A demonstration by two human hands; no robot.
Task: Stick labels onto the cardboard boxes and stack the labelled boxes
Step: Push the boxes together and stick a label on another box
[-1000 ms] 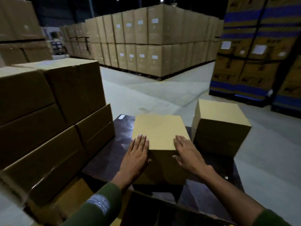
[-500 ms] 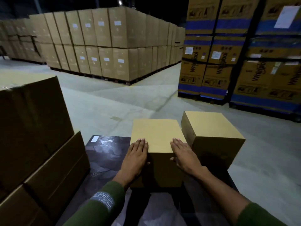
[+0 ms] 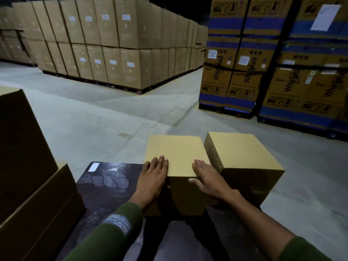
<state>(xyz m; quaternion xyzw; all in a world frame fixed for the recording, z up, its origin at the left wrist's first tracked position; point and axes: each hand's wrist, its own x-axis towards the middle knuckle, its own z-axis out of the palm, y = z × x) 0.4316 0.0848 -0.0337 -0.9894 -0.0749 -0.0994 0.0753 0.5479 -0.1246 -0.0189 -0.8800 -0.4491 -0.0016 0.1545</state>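
Note:
A plain tan cardboard box [image 3: 176,149] stands on a dark marbled table [image 3: 105,183] right in front of me. My left hand [image 3: 153,176] lies flat with straight fingers on the box's near left top edge. My right hand [image 3: 206,178] lies flat on the near right top edge, thumb spread over the front face. A second tan box [image 3: 239,151] stands just right of the first, its left side close to or touching it. A small white label [image 3: 93,167] lies on the table's far left corner. No label shows on either box top.
Large brown cartons [image 3: 28,166] are stacked at my left, against the table. Pallets of tan cartons [image 3: 113,44] fill the back. Blue-banded printed cartons [image 3: 263,63] stand at the right. Grey concrete floor [image 3: 94,119] lies between.
The view has swung right, so the left cartons slid out of frame. Both hands stay flat on the near box, which now sits closer to the second box.

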